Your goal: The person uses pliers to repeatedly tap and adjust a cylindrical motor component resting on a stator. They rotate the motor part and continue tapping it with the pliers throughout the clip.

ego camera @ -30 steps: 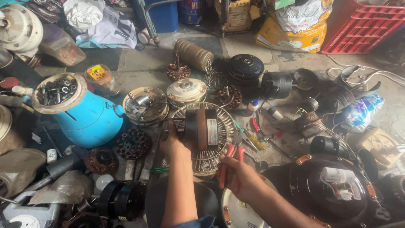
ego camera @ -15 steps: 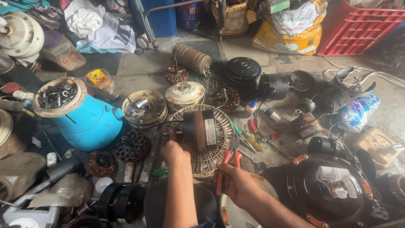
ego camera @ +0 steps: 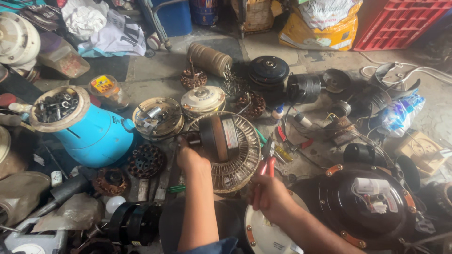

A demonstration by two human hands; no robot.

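Rough grey concrete floor (ego camera: 155,75), stained and dusty, crowded with dismantled fan parts. Crumpled white cloth (ego camera: 101,26) at the far left; a red slatted plastic crate (ego camera: 400,23) and a bulging yellow sack (ego camera: 320,35) at the far right.

Centre: a round wire fan guard (ego camera: 238,160), thin cream-coloured ribs radiating to the rim, lies flat on the floor. On it sits a dark cylindrical fan motor (ego camera: 219,136), tilted on its side, with a pale label band around the casing. The left hand (ego camera: 190,157) is closed on the motor's near end, fingers wrapped over it. The right hand (ego camera: 268,197) is clamped around red-handled pliers (ego camera: 264,169), whose metal tips lie just beside the guard's right rim.

Left of the guard: a smooth blue plastic drum (ego camera: 94,134), tipped over, its mouth holding a shallow tray of small metal bits. Between drum and guard, a dull brass-coloured round motor cover (ego camera: 157,117); behind it a cream domed cover (ego camera: 202,99). Copper-wound stators scattered about. At lower right, a large glossy black round housing (ego camera: 362,202) with orange tabs on its rim.
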